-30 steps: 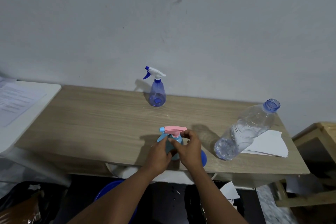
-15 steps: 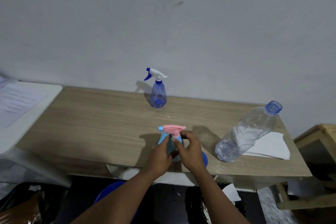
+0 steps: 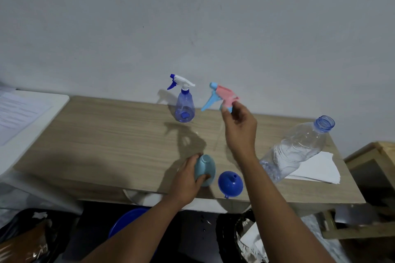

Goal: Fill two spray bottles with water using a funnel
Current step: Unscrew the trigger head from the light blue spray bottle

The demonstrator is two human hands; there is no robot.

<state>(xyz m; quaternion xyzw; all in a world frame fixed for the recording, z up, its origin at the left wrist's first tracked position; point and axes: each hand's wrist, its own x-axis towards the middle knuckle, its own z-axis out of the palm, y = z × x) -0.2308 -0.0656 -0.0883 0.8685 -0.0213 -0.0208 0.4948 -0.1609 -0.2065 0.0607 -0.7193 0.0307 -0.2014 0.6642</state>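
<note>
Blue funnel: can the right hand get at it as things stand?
Probably not right away: the right hand pinches the pink spray head. Nothing covers the blue funnel, which lies beside the teal bottle in the left hand.

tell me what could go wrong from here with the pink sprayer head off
The water bottle stands uncapped right beside the right forearm; a bump could tip it over the papers next to it. The blue funnel lies near the front edge of the table between the arms and might be swept off. The right hand only pinches the sprayer head, so it could slip; the left hand grips the light blue bottle.
</note>
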